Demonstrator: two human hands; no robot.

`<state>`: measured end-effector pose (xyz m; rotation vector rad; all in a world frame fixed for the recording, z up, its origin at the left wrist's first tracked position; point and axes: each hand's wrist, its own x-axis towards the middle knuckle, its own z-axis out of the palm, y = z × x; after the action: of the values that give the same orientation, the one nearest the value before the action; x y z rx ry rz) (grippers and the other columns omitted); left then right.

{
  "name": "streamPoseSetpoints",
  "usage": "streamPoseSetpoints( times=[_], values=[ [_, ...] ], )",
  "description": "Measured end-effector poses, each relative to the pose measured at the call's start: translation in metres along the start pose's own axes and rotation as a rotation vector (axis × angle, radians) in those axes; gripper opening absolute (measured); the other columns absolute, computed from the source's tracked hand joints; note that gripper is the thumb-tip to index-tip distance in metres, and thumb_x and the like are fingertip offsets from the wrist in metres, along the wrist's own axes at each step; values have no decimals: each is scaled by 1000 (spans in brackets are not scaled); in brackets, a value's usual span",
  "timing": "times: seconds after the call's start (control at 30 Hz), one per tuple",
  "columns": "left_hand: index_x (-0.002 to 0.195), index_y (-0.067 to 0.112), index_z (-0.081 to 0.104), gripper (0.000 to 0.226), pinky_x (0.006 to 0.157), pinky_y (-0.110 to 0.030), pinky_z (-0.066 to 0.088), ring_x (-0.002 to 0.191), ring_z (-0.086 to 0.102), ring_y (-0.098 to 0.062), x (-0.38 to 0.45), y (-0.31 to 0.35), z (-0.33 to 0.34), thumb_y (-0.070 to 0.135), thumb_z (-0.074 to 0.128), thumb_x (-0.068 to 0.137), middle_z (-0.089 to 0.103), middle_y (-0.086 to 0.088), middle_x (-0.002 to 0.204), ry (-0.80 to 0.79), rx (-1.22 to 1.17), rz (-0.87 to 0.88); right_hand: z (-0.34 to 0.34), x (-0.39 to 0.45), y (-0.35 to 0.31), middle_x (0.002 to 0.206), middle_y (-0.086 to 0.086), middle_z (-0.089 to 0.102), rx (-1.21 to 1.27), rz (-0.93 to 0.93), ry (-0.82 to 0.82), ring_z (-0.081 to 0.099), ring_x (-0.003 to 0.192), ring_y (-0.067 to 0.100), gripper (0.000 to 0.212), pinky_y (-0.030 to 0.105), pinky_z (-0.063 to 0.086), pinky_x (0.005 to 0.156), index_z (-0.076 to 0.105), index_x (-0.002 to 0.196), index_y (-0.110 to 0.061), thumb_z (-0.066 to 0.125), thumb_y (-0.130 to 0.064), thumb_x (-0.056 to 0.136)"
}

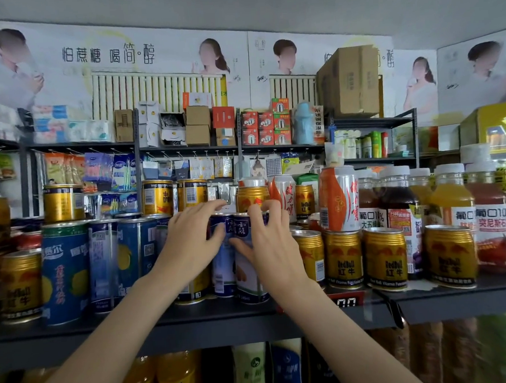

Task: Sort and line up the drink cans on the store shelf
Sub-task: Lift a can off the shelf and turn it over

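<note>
**shelfwatcher:** So both hands are sitting on the same pair of blue and white cans (238,260) in the middle of the dark shelf (194,322). The left hand (189,242) is wrapping around the left can, thumb pressing on its front near the dark label. The right hand (268,243) is curling over the right can, fingertips hooked over the top rim, thumb on the front. Both cans are standing upright, touching each other.

**canfan22:** What's sitting around them?

**shelfwatcher:** Left of the hands, a row of taller blue cans (65,273), and a gold can (20,282) beyond that near the left edge. Right of the hands, gold cans (384,257) are lining the front edge. An orange and silver can (338,199) is standing on top of one of those. More gold cans (157,197) are stacked on a second tier behind. Juice bottles (450,197) with white caps are crowding the far right.

**canfan22:** Fingers lifting anything?

**shelfwatcher:** Can't tell, both cans are looking planted on the shelf.
</note>
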<state>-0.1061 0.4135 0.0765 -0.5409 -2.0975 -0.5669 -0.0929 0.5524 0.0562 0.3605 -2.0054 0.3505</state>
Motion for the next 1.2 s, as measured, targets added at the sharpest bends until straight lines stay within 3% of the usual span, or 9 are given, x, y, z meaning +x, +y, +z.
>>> streamPoseSetpoints(
  times=[0.1,0.2,0.4,0.5,0.63,0.83,0.97,1.1,1.2],
  values=[
    [132,25,47,42,111,-33,18,125,38,-7,-4,7,-4,20,54,90,47,15,129,36,-48,85,-7,-4,13,134,12,29,29,-83,-129,32,122,27,61,28,40,93,35,131,-12,62,-41,84],
    [129,30,49,51,105,-26,14,122,34,0,-5,13,-8,46,39,82,42,23,124,14,-70,177,-29,-4,24,138,5,26,143,-94,-130,26,128,19,69,25,25,107,31,138,-16,64,-41,83],
    [125,22,54,41,107,-29,17,121,40,-5,6,39,-5,38,45,89,52,11,128,-38,-60,197,-82,25,77,134,12,32,141,290,198,29,124,20,55,26,26,100,38,131,-16,65,-28,85],
    [120,20,58,29,109,-39,26,118,47,-12,16,50,-2,24,50,92,57,8,122,-49,-34,168,-87,37,99,139,17,29,120,383,81,32,127,33,73,40,33,102,29,139,-21,70,-36,80],
    [111,20,63,23,105,-43,33,107,55,-12,29,62,3,22,51,92,62,8,112,-109,-17,102,-81,48,113,135,20,39,81,397,-92,44,121,34,87,42,40,96,21,142,-21,71,-45,76],
    [108,21,65,22,97,-39,42,82,56,-5,42,68,7,21,51,92,63,8,105,-148,-14,86,-75,45,124,75,2,53,175,360,-85,57,70,15,82,27,46,59,26,135,-16,77,-34,73],
    [110,20,63,22,88,-36,43,52,35,5,52,71,7,20,50,93,59,10,102,-147,-16,101,-86,57,124,89,1,53,304,311,80,57,81,20,77,36,52,72,32,128,-17,81,-27,69],
    [108,21,64,20,92,-38,43,64,45,4,64,72,9,22,51,92,60,8,108,-152,-28,93,-93,83,124,106,3,52,380,288,161,56,92,19,78,36,52,78,31,130,-18,80,-28,70],
    [108,23,63,20,100,-39,39,101,56,-10,74,71,12,25,51,92,60,7,118,-176,28,97,-86,97,125,100,-1,48,427,313,107,54,85,16,78,29,48,71,29,131,-16,79,-24,71]
  ],
)
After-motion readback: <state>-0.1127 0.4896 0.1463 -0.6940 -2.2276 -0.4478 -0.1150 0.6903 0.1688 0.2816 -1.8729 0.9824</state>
